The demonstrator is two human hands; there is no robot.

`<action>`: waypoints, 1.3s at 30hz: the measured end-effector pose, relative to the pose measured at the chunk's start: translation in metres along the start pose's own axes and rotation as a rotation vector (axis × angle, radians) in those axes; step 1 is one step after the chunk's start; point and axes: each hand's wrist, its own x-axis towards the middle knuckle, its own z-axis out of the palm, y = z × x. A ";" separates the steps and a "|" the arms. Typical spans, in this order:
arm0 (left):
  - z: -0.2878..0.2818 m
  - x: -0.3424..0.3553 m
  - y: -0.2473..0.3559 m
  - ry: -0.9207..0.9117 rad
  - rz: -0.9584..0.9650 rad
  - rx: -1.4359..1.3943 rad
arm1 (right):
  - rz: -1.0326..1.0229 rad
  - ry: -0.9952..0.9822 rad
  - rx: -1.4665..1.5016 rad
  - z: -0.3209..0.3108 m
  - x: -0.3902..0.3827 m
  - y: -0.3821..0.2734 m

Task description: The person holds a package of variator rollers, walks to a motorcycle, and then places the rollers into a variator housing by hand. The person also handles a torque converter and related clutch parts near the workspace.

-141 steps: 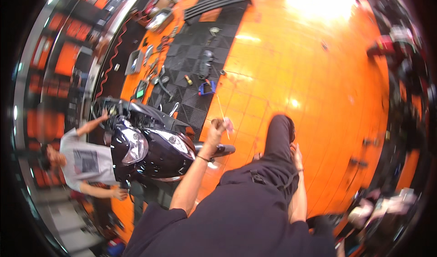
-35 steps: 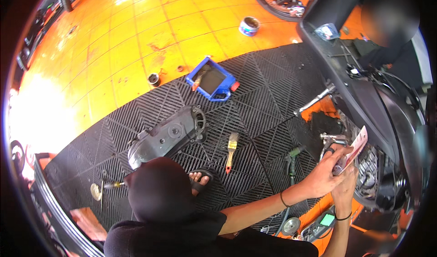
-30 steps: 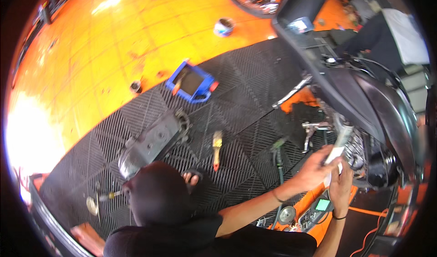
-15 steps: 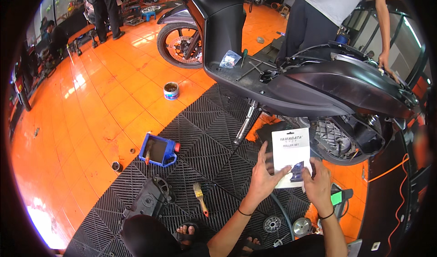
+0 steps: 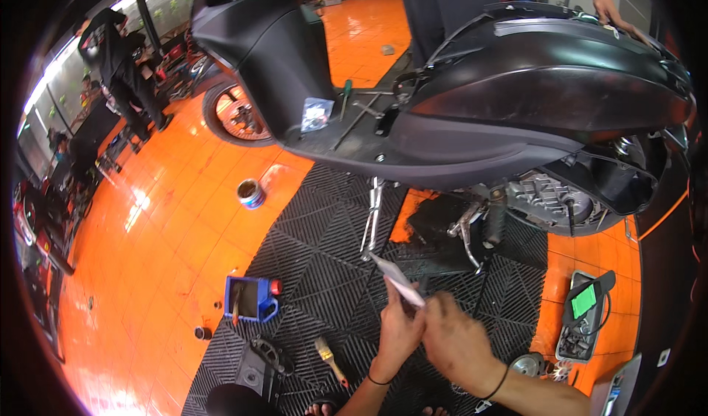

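A flat white packet (image 5: 400, 282) is tilted almost edge-on in front of me, so its printed face is barely visible. My left hand (image 5: 400, 340) grips it from the left, with the thumb and fingers on either side. Against the packet's near end my right hand (image 5: 459, 346) is closed, its fingers curled and pinching there; the fingertips are mostly hidden behind the knuckles. Beyond the hands stands a black scooter (image 5: 472, 136) with its engine side (image 5: 553, 198) exposed.
On the black ribbed mat (image 5: 317, 231) lie a paintbrush (image 5: 330, 360) and an engine cover (image 5: 258, 368). A cut-open blue container (image 5: 251, 299) and a round tin (image 5: 251, 194) stand left. At right is a metal parts tray (image 5: 577, 338). A co-worker's hand (image 5: 611, 12) rests on the scooter's rear.
The packet has turned from facing me to nearly edge-on and moved lower left in view. My right hand has closed at its near end. The whole view has shifted.
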 end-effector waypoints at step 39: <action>-0.321 -0.033 0.649 -0.488 0.146 0.638 | 0.587 -0.408 1.321 -0.407 -0.075 -0.326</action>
